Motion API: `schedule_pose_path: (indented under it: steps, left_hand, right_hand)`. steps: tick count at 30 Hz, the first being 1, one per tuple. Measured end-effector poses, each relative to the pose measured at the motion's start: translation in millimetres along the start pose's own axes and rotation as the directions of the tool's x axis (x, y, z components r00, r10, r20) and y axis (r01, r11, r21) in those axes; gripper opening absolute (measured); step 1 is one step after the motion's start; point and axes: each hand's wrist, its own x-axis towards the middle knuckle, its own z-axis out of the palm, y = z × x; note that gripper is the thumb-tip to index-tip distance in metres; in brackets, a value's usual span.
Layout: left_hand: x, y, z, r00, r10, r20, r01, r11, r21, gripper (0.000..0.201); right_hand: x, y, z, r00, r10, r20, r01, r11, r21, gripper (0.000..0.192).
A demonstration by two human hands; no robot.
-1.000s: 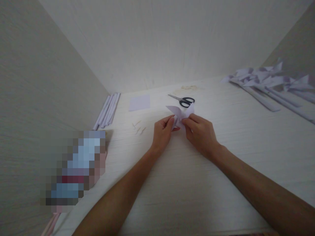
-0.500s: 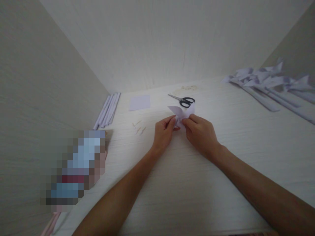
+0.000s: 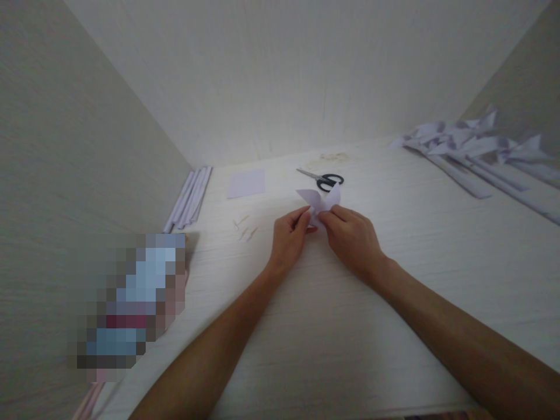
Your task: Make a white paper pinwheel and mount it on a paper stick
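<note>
Both my hands grip a pale lilac paper pinwheel (image 3: 310, 197) above the middle of the table, two of its pointed blades standing up. My left hand (image 3: 289, 233) pinches its left side between thumb and fingers. On the right side, my right hand (image 3: 352, 234) is closed on the paper near its centre, and the fingertips hide that part. Just beyond the pinwheel lie scissors (image 3: 321, 178) with black handles. Left of my hands are several small toothpick-like pieces (image 3: 245, 228). A flat square of lilac paper (image 3: 246, 184) rests farther back.
Rolled paper sticks (image 3: 192, 197) lie by the left wall. A pile of finished paper pinwheels on sticks (image 3: 464, 143) occupies the back right. Small pale scraps (image 3: 335, 157) sit behind the scissors. A pixelated object (image 3: 140, 297) stands at the left edge of the white table (image 3: 415, 361).
The whole view has shifted slightly. Both hands stay closed on the pinwheel in nearly the same pose, and its right blade leans in a little more.
</note>
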Motion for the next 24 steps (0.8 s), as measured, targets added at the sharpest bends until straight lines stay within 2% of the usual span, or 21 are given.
schedule_pose_path:
  steps: [7,12,19,24]
  left_hand:
    - [-1.2,2.6,0.9,1.0,-0.012,0.018,0.012,1.0,0.004,0.028]
    - [-1.7,3.2,1.7,1.0,-0.021,0.024,0.021,1.0,-0.019,0.027]
    - [1.4,-0.3,-0.1,0.997,-0.058,-0.059,0.047,0.983,-0.177,0.026]
    - [4.5,-3.0,-1.8,0.996,-0.019,-0.088,-0.002,0.974,-0.228,0.024]
  right_hand:
    - [0.9,0.4,1.1,0.999,-0.001,0.044,0.0,1.0,0.013,0.023]
    - [-0.6,2.0,2.7,1.0,0.002,-0.009,-0.001,0.998,0.063,0.024]
    - [0.5,5.3,5.5,0.987,0.149,-0.052,-0.133,0.962,0.24,0.017]
    - [-0.5,7.3,6.4,0.978,0.155,-0.14,-0.103,0.942,0.319,0.016]
